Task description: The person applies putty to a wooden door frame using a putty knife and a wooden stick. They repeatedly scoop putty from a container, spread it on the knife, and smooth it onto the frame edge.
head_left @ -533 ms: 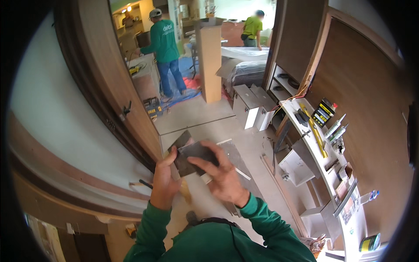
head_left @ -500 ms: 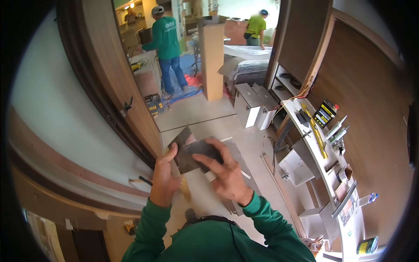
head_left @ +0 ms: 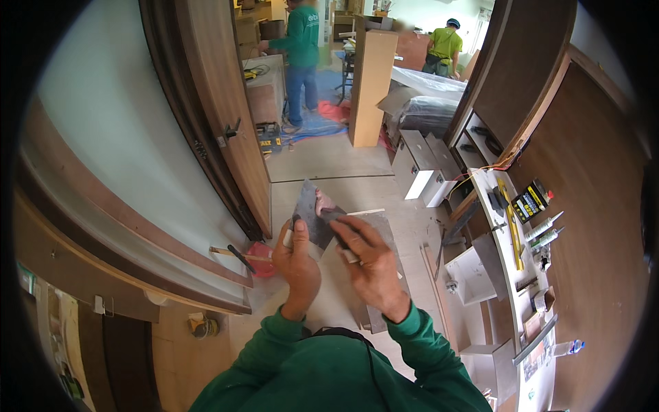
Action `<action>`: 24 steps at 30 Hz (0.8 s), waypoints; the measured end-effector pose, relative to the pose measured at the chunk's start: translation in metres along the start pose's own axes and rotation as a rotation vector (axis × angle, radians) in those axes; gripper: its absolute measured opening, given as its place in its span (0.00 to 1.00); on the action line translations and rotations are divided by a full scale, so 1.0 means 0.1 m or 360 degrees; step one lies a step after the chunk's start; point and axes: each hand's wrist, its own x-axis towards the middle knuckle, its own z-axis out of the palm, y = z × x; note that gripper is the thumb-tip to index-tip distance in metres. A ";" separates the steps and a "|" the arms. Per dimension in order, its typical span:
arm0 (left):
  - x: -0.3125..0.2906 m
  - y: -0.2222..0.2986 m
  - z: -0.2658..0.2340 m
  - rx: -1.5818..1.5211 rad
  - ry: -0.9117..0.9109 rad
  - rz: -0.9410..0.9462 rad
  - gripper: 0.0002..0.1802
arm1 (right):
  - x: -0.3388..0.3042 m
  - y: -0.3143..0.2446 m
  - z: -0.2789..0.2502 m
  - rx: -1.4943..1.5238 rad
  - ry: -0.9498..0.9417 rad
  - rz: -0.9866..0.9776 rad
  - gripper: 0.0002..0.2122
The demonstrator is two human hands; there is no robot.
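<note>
In front of my chest, my left hand (head_left: 299, 269) grips a flat grey filler plate (head_left: 306, 211) with the thumb on its face. A smear of pinkish filler (head_left: 325, 202) lies near the plate's upper right edge. My right hand (head_left: 376, 269) is closed round a small dark scraper (head_left: 335, 224), fingers stretched along it. The scraper's edge meets the plate beside the filler, though my fingers hide part of it. Below and behind my hands, a grey-topped board (head_left: 384, 237) lies low down.
At right, a white shelf (head_left: 511, 288) carries a yellow level (head_left: 509, 223), a black tin (head_left: 530, 201), sealant tubes (head_left: 546, 230) and a bottle (head_left: 568, 348). An open door (head_left: 220, 117) stands left, near a hammer (head_left: 240, 259) and red container (head_left: 261, 259). Two people work beyond a tall cardboard box (head_left: 373, 89).
My view has shifted, so the room sits further right and higher. The plate is now tilted with its grey face and pink filler showing, and the scraper has moved to its right edge.
</note>
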 end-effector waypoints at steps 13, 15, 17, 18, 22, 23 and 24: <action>-0.18 0.07 0.02 0.0355 0.0023 0.0266 0.15 | 0.00 -0.05 0.02 0.0084 0.0068 0.0045 0.16; -0.22 0.04 0.04 0.0377 0.0002 0.0268 0.15 | -0.01 -0.05 0.01 0.0110 0.0027 0.0033 0.16; -0.23 0.02 0.04 0.0385 -0.0041 0.0236 0.15 | -0.02 -0.05 0.00 -0.0014 0.0063 -0.0026 0.16; -0.23 0.01 0.03 0.0383 -0.0057 0.0203 0.15 | -0.02 -0.04 0.00 -0.0091 0.0043 -0.0066 0.16; -0.22 -0.05 0.04 0.0504 -0.0071 0.0302 0.15 | -0.02 -0.04 0.00 0.0005 0.0203 0.0011 0.16; -0.23 -0.06 0.04 0.0520 -0.0040 0.0277 0.15 | -0.02 -0.04 0.00 -0.0011 0.0148 0.0009 0.16; -0.23 -0.07 0.04 0.0518 -0.0044 0.0234 0.15 | -0.01 -0.03 0.00 -0.0034 0.0111 -0.0008 0.16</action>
